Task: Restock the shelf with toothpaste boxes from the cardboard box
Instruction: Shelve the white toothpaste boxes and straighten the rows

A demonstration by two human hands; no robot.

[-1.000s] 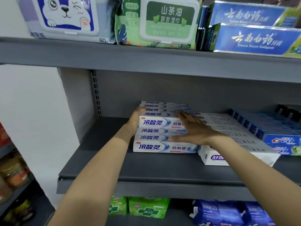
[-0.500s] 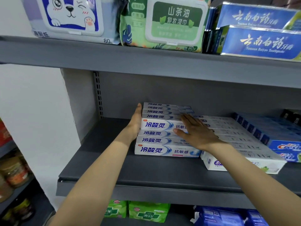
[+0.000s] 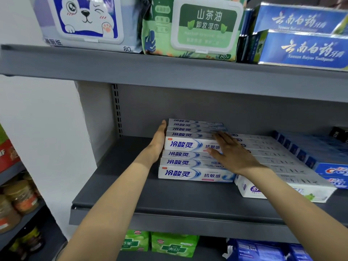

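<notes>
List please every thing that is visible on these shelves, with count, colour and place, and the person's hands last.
white-blue toothpaste boxes: count unclear, stacked, middle shelf, left group
white toothpaste boxes: several, middle shelf, right of that stack
blue toothpaste boxes: several, middle shelf, far right
cat wipes pack: one, lilac-white, top shelf left
green wipes pack: one, top shelf centre
dark blue toothpaste boxes: at least two, top shelf right
green packs: two, bottom shelf
blue packs: at least two, bottom shelf right
jars: several, brownish, neighbouring rack, left edge
shelf: grey
left hand: flat against the stack's left end
right hand: flat on the stack's front
</notes>
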